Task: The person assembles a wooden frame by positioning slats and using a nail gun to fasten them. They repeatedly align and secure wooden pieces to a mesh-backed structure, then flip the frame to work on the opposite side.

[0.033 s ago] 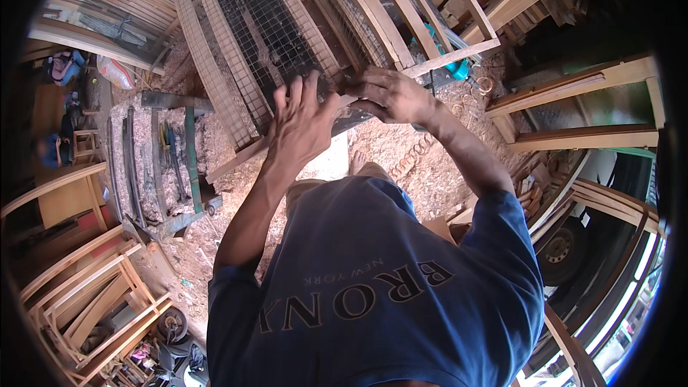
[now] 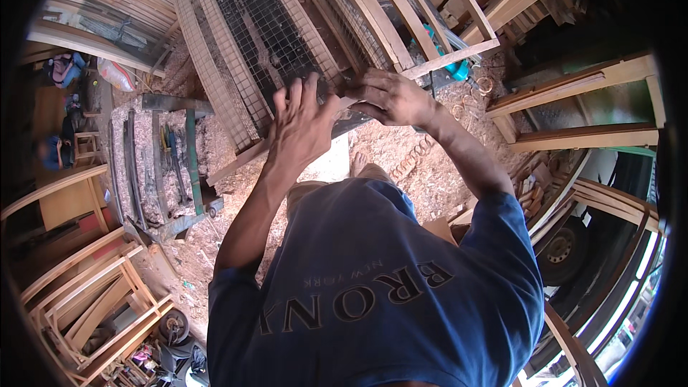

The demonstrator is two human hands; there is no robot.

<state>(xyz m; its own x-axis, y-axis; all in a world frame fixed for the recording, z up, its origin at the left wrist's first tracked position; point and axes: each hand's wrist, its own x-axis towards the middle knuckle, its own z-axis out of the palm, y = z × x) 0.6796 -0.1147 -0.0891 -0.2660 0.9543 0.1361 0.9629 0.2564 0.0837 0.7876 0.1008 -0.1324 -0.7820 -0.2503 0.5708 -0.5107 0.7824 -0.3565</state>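
A wooden frame covered with wire mesh [image 2: 271, 29] slants away from me, its near end under my hands. My left hand [image 2: 304, 118] is over that end, fingers bent, with its thumb side against a thin pale piece [image 2: 347, 102]. From the other side my right hand [image 2: 395, 98] closes on the same piece, fingers pointing left. What the piece is cannot be made out, and the fingers hide most of it. The fingertips of both hands are dark against the shadowed frame end.
A low stand [image 2: 192, 161] with dark bars is at left among wood shavings [image 2: 423, 172]. A teal power tool [image 2: 456, 69] lies beyond my right hand by more wooden frames [image 2: 451, 52]. Stacked frames [image 2: 107, 315] are at lower left; a vehicle wheel [image 2: 561, 249] shows at right.
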